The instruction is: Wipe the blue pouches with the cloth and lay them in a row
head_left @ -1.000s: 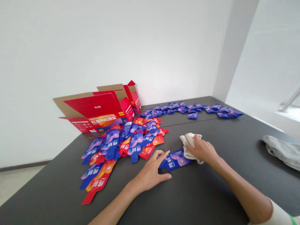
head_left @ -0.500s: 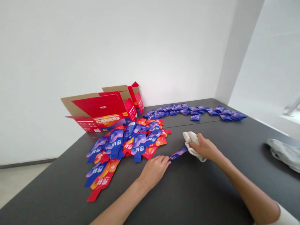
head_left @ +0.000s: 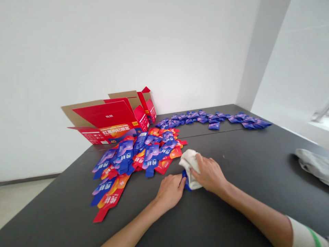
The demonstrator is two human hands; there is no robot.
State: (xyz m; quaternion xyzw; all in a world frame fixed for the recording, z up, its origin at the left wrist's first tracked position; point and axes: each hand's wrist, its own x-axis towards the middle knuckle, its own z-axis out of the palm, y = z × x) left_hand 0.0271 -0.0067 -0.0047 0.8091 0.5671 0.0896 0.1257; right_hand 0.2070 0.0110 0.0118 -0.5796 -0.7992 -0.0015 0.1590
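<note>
Between my hands is a blue pouch [head_left: 187, 185], mostly covered by a white cloth. My left hand [head_left: 170, 192] is closed on the pouch's left end. The white cloth [head_left: 189, 164] is bunched in my right hand [head_left: 209, 173], which presses it against the pouch. Just left of my hands lies a heap of flat pouches, blue ones [head_left: 151, 152] mixed with red-orange ones [head_left: 113, 197], overlapping one another.
Two open red cartons [head_left: 108, 116] stand at the back left of the dark table [head_left: 226, 192]. A curved row of blue pouches [head_left: 203, 119] runs along the far side. A grey-white cloth [head_left: 315, 164] lies at the right edge.
My right hand and the white cloth have moved left, close to my left hand. The pouch, stretched between my hands before, is now mostly hidden by the cloth.
</note>
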